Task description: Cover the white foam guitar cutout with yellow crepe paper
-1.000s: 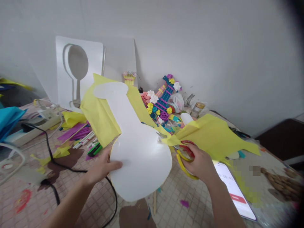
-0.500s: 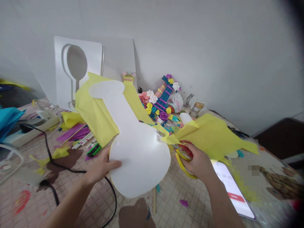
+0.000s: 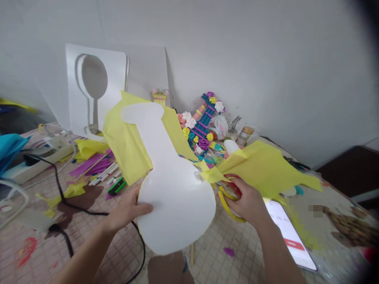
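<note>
My left hand [image 3: 132, 211] grips the lower left edge of a white guitar-shaped board [image 3: 177, 209], thumb on its face and fingers behind. Yellow crepe paper [image 3: 122, 136] shows behind the board, sticking out on both sides of its neck. My right hand [image 3: 247, 201] is closed round the yellow and red handles of a pair of scissors [image 3: 227, 197]. Their blades lie at the board's upper right edge, partly covered by a strip of the yellow paper. A wide yellow piece [image 3: 260, 165] hangs out to the right above my right hand.
Behind stand a white panel with a spoon-like cutout [image 3: 115, 86] and a flower-trimmed paper guitar [image 3: 204, 118]. Left are a power strip [image 3: 38, 161], black cable [image 3: 89, 213], paper sticks [image 3: 102, 173] and green cutter [image 3: 117, 186]. A lit phone [image 3: 291, 236] lies right.
The white board and the yellow paper behind it have shifted right and slightly down, tilting a little. My right hand with the scissors has barely moved.
</note>
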Action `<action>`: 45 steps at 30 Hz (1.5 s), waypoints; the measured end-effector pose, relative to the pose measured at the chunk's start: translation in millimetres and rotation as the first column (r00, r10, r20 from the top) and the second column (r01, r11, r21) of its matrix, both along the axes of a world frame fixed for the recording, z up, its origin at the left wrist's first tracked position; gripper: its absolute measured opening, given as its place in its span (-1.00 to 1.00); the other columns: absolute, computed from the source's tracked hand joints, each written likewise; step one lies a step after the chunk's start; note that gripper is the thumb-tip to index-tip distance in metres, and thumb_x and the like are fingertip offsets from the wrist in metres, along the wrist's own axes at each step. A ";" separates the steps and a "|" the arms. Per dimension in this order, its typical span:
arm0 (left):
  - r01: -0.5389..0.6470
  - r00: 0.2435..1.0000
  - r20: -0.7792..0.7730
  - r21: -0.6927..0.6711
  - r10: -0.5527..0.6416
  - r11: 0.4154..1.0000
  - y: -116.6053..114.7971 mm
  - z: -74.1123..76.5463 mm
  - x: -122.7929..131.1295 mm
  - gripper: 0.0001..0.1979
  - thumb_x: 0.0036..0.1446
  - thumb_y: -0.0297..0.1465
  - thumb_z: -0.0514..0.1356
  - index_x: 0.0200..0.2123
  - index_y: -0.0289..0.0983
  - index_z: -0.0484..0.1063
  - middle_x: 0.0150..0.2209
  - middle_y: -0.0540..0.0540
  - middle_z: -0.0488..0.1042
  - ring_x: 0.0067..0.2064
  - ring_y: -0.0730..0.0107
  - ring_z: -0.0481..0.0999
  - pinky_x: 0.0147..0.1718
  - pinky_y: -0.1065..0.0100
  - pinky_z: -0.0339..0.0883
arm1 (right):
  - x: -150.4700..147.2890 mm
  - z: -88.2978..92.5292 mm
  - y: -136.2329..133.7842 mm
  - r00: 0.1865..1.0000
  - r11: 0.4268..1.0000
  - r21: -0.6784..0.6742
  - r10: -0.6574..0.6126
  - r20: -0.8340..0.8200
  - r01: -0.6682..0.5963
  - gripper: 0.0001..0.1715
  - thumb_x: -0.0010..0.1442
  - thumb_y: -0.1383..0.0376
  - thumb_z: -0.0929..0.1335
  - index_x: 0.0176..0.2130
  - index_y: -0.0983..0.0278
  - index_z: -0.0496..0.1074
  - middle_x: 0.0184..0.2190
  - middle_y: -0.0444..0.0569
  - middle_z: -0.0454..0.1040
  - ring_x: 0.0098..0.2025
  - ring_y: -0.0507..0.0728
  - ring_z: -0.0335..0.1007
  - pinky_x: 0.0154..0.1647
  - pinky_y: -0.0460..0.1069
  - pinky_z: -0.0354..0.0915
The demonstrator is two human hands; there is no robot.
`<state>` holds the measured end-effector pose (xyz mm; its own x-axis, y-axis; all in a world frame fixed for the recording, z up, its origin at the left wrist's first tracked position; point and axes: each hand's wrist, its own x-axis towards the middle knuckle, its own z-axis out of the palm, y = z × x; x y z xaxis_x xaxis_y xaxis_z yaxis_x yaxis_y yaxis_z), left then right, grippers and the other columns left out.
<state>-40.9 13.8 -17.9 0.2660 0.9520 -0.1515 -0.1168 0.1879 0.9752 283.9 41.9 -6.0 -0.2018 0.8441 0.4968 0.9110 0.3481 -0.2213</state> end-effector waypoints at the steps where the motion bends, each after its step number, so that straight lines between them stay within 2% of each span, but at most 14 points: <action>1: 0.001 1.000 0.001 0.006 -0.001 1.000 -0.2 0.6 -0.1 -0.44 -0.26 -0.39 0.29 -0.07 -0.32 0.35 -0.36 -0.11 0.53 -0.39 0.18 0.49 -0.51 0.36 0.34 | 0.5 -0.5 0.1 1.000 1.000 0.023 -0.003 0.009 0.003 -0.56 -0.04 0.06 0.34 -0.21 0.27 0.40 -0.26 0.04 0.52 -0.28 0.20 0.47 -0.32 0.02 0.37; 6: -0.008 1.000 -0.006 0.016 0.008 1.000 0.2 2.4 -1.1 -0.30 -0.28 -0.38 0.31 0.03 -0.31 0.25 -0.30 -0.15 0.53 -0.31 0.10 0.49 -0.50 0.35 0.35 | 2.6 -3.3 2.1 0.999 0.991 0.136 -0.005 0.034 0.000 -0.57 -0.08 0.08 0.36 -0.23 0.28 0.42 -0.29 0.07 0.53 -0.31 0.20 0.48 -0.35 0.02 0.38; 12: -0.008 1.000 -0.022 -0.013 0.008 1.000 0.5 0.8 -5.4 -0.30 -0.30 -0.35 0.32 0.00 -0.32 0.26 -0.25 -0.16 0.51 -0.32 0.11 0.48 -0.52 0.36 0.35 | 6.3 -4.3 4.9 0.996 0.968 0.248 0.021 0.084 -0.042 -0.62 -0.07 0.10 0.37 -0.28 0.30 0.43 -0.36 0.05 0.54 -0.37 0.18 0.49 -0.38 0.01 0.38; 16: -0.026 0.999 -0.035 -0.013 0.025 1.000 0.2 2.6 -7.7 -0.32 -0.32 -0.35 0.33 -0.02 -0.30 0.29 -0.25 -0.15 0.51 -0.32 0.11 0.47 -0.53 0.36 0.35 | 10.3 -4.1 4.5 0.995 0.977 0.211 0.021 0.098 -0.041 -0.65 -0.07 0.10 0.37 -0.29 0.26 0.43 -0.37 0.01 0.54 -0.36 0.16 0.48 -0.36 -0.01 0.38; 21: -0.024 1.000 -0.020 -0.024 0.024 0.999 0.0 2.8 -9.5 -0.33 -0.32 -0.38 0.33 -0.02 -0.28 0.30 -0.29 -0.12 0.51 -0.44 0.24 0.45 -0.53 0.35 0.34 | 12.4 -4.8 4.0 0.995 0.980 0.198 -0.011 0.103 -0.010 -0.61 -0.07 0.06 0.36 -0.29 0.26 0.45 -0.42 0.00 0.54 -0.43 0.16 0.47 -0.40 0.00 0.37; 27: -0.022 0.999 -0.025 -0.058 0.021 0.998 0.5 1.3 -11.1 -0.34 -0.33 -0.38 0.33 -0.04 -0.28 0.32 -0.29 -0.12 0.52 -0.42 0.22 0.46 -0.51 0.34 0.35 | 11.4 -4.0 3.7 0.996 0.984 0.177 -0.011 0.094 -0.006 -0.60 -0.07 0.06 0.36 -0.26 0.24 0.44 -0.40 0.00 0.54 -0.40 0.17 0.48 -0.39 0.00 0.37; 31: -0.010 1.000 -0.011 -0.045 0.010 0.999 0.4 2.6 -8.8 -0.32 -0.32 -0.38 0.33 0.00 -0.28 0.31 -0.36 -0.10 0.52 -0.46 0.24 0.45 -0.52 0.34 0.34 | 7.8 -2.2 2.2 0.998 0.985 0.169 0.008 0.064 -0.019 -0.58 -0.08 0.06 0.37 -0.25 0.27 0.40 -0.31 0.03 0.54 -0.33 0.19 0.48 -0.34 0.01 0.37; 35: 0.020 0.999 0.036 -0.007 -0.020 1.000 0.0 4.1 -5.8 -0.33 -0.31 -0.40 0.32 0.00 -0.29 0.31 -0.46 -0.06 0.51 -0.45 0.23 0.45 -0.51 0.35 0.34 | 4.0 -0.2 0.4 0.998 0.990 0.142 0.005 0.063 -0.014 -0.57 -0.07 0.07 0.36 -0.23 0.27 0.39 -0.31 0.02 0.53 -0.33 0.19 0.48 -0.35 0.01 0.37; 41: 0.077 0.995 0.069 0.014 -0.078 0.997 -0.9 7.4 -1.0 -0.41 -0.26 -0.40 0.30 -0.04 -0.30 0.35 -0.41 -0.09 0.50 -0.45 0.26 0.45 -0.50 0.34 0.34 | 2.0 -0.6 0.8 0.996 0.988 0.150 0.008 0.090 -0.022 -0.56 -0.06 0.07 0.35 -0.22 0.27 0.39 -0.29 0.04 0.52 -0.29 0.20 0.47 -0.33 0.02 0.38; 45: 0.064 0.994 0.088 0.010 -0.065 0.998 -0.7 8.7 1.0 -0.36 -0.29 -0.41 0.30 -0.01 -0.30 0.33 -0.36 -0.10 0.52 -0.44 0.25 0.46 -0.48 0.33 0.35 | 2.6 -3.4 3.6 0.994 0.976 0.215 0.007 0.108 -0.030 -0.61 -0.05 0.08 0.34 -0.27 0.27 0.41 -0.32 0.04 0.54 -0.32 0.20 0.48 -0.36 0.02 0.38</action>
